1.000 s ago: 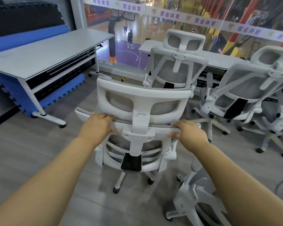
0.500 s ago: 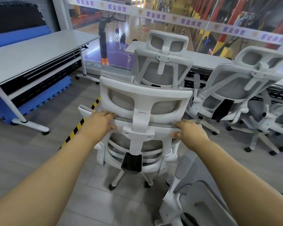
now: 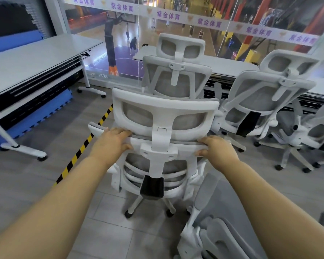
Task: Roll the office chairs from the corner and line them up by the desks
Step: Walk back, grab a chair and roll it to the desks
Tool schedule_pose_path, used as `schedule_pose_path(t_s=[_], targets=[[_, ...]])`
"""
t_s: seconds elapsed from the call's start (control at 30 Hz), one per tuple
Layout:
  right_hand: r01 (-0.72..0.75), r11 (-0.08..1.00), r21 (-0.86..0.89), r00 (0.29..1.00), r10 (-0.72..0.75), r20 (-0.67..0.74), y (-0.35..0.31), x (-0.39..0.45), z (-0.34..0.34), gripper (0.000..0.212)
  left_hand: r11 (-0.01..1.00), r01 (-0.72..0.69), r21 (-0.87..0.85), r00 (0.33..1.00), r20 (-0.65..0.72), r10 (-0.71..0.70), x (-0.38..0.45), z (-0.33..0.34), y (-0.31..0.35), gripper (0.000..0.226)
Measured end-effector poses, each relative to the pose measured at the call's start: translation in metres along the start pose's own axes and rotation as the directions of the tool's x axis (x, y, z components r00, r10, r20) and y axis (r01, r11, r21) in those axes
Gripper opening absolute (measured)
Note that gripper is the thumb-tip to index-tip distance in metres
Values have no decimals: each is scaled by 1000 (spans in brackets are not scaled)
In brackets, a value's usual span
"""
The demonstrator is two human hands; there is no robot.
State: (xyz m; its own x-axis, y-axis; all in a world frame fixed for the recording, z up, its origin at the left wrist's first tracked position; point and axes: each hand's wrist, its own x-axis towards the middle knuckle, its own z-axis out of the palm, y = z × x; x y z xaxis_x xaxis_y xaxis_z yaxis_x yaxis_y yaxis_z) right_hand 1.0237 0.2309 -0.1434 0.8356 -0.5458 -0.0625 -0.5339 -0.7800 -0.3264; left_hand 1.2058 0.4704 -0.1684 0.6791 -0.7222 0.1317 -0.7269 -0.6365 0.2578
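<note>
The fingertips of both hands are being hidden behind the top edge of the backrest of the held chair, so how far they are curling over it cannot be seen. The seat of this chair is being covered by its own backrest, and only some of its wheels are showing below. At the bottom right of the held chair, another chair is being cut off by the frame edge; only an armrest and grey padding are being shown.

The left hand is being laid on the left part of the backrest rim, with the fingers over the top and the thumb pressed against the back side. The right hand is being closed on the right part of the same rim, thumb below. Both forearms are being stretched forward, nearly straight.

Just in front of the held chair, a second chair is being seen at the window desk. To the right of the held chair, a third chair is being tilted at the same desk. To the left of the held chair, a striped floor tape and a long side desk are being shown.
</note>
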Motion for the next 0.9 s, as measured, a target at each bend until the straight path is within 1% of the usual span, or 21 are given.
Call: schedule_pose_path(t_s=[0.3,0.4,0.5,0.6,0.77,0.9], targets=[[-56,997,43,998,56,1,-14,-17,9,33,999,-25,-37,1000,12,25,-12,-2,-13,42],[-57,997,52,998,58,-8,-20,-24,13,33,998,-37,-40,999,12,37,-18,-4,-18,41],[-55,998,20,998,55,-8,-28,-31,15,33,997,-44,-62,999,9,45,-26,-7,-26,40],[-45,999,-15,999,45,-9,-34,-39,18,31,997,-21,-80,1000,2,21,-34,-10,-28,41],[-71,996,-60,997,72,5,-34,-51,18,31,997,-21,-79,1000,5,22,-43,-11,-24,43],[-79,996,-52,997,78,-6,-29,-57,16,30,998,-23,-60,999,28,25,-42,-12,-17,44]])
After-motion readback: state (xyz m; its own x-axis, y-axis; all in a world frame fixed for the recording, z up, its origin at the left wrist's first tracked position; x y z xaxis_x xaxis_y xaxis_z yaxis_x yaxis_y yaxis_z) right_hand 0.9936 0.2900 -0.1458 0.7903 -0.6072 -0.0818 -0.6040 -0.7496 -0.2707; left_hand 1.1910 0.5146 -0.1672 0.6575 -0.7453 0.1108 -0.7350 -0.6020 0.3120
